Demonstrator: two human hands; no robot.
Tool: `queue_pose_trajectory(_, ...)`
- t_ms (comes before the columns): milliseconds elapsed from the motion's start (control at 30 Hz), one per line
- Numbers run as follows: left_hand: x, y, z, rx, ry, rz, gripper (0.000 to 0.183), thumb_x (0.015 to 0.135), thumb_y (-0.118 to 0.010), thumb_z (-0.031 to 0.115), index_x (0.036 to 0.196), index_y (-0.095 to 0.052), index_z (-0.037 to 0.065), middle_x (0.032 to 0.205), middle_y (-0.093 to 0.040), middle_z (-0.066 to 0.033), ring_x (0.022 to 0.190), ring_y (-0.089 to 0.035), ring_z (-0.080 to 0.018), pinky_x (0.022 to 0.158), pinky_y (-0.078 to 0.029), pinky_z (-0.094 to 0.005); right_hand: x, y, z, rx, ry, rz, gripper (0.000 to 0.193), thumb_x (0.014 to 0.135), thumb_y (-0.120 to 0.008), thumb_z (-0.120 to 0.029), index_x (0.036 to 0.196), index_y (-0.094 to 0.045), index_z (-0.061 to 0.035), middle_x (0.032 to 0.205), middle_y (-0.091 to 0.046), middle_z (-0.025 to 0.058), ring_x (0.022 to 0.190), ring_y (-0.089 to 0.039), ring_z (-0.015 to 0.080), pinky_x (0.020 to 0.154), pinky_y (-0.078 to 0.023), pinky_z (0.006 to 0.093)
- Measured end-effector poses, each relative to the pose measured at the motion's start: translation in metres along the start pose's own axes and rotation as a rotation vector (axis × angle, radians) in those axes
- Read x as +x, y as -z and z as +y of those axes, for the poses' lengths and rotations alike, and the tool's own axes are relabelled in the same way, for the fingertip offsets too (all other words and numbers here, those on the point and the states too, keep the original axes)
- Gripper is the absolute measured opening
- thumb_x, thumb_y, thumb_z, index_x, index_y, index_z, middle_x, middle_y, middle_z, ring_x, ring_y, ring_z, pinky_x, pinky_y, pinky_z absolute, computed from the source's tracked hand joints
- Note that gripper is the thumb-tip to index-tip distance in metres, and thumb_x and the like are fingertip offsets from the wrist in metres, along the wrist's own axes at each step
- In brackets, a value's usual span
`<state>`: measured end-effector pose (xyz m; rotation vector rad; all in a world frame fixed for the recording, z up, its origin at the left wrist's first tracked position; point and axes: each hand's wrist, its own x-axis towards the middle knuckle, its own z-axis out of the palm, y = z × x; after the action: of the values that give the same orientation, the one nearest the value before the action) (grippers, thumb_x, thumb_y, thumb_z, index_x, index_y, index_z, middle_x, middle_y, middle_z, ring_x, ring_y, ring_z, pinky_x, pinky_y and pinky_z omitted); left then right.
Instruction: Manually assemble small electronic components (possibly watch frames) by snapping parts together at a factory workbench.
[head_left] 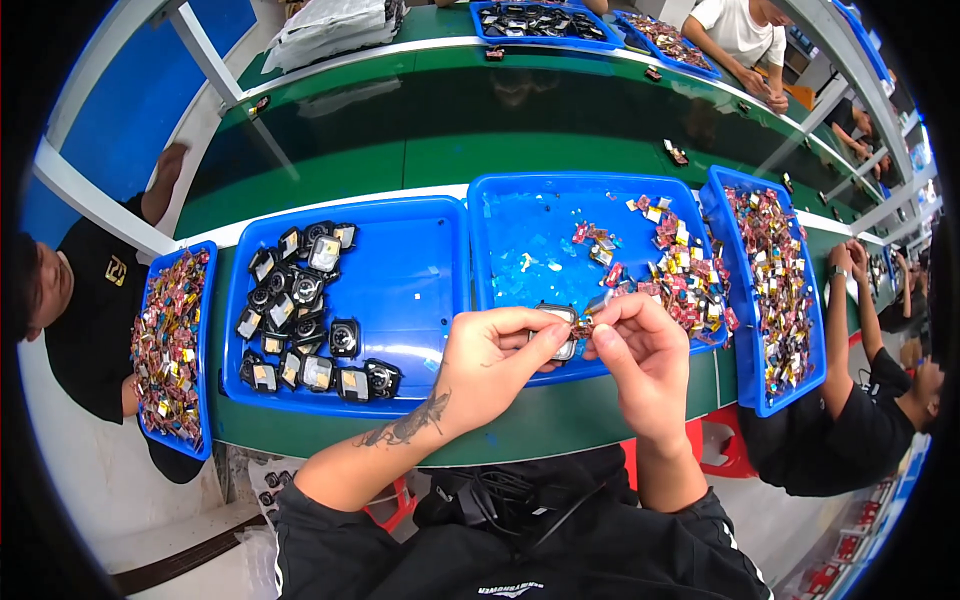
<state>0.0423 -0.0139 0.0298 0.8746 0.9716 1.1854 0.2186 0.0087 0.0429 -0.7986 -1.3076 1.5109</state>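
Note:
My left hand is closed on a watch case with a pale face and dark rim, held over the front edge of the middle tray. Beside it, my right hand is closed in a pinch, thumb and forefinger at the case's right end. A tiny reddish-gold part shows between the two hands' fingertips; its kind is too small to make out. Behind my hands, the blue middle tray holds small red circuit boards with yellow and white pieces, and scraps of bluish film.
On the left, a blue tray holds black watch cases. Blue trays of circuit boards stand at the far left and right. Beyond runs a green conveyor belt with scattered parts. Other people sit on both sides and opposite.

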Motion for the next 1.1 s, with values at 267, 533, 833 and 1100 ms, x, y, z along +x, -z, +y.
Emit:
queue_pose_trajectory(267, 0.002, 0.001, -0.011, 0.31, -0.363, -0.005, 0.031, 0.089, -0.064, 0.001, 0.12, -0.063, -0.002, 0.118, -0.064, -0.0161, 0.102, -0.065, -0.0185, 0.087, -0.055, -0.0303, 0.004, -0.009, 0.007, -0.34, 0.163, 0.184, 0.023, 0.083, -0.07, 0.005, 0.1, -0.057, 0.0016, 0.092, -0.063, 0.0048, 0.079, -0.061, 0.0075, 0.07, -0.051, 0.0203)
queue_pose_trajectory(533, 0.001, -0.002, -0.013, 0.215, -0.311, -0.038, 0.044, 0.089, -0.061, -0.002, 0.133, -0.053, 0.001, 0.132, -0.056, -0.0176, 0.114, -0.059, -0.0203, 0.093, -0.053, -0.0315, 0.004, -0.011, 0.016, 0.047, 0.122, 0.286, 0.024, 0.082, -0.072, 0.004, 0.096, -0.054, -0.001, 0.091, -0.064, 0.0048, 0.079, -0.06, 0.0057, 0.07, -0.048, 0.0189)
queue_pose_trajectory(833, -0.002, 0.001, -0.013, 0.287, -0.303, -0.098, 0.042, 0.092, -0.057, -0.004, 0.133, -0.054, 0.001, 0.13, -0.058, -0.016, 0.109, -0.061, -0.0172, 0.09, -0.051, -0.0262, 0.001, -0.01, 0.026, -0.508, 0.303, 0.263, 0.027, 0.077, -0.076, 0.001, 0.094, -0.056, -0.0033, 0.082, -0.061, 0.0021, 0.065, -0.05, 0.0065, 0.059, -0.04, 0.0193)
queue_pose_trajectory(1100, 0.004, -0.008, -0.009, -0.118, -0.217, 0.033, 0.048, 0.093, -0.054, -0.005, 0.136, -0.035, 0.003, 0.118, -0.062, -0.0191, 0.106, -0.063, -0.018, 0.09, -0.051, -0.0274, 0.011, -0.024, 0.028, -0.197, 0.129, 0.309, 0.039, 0.081, -0.069, 0.008, 0.108, -0.044, -0.0029, 0.097, -0.055, 0.0069, 0.084, -0.058, 0.0104, 0.065, -0.051, 0.0214)
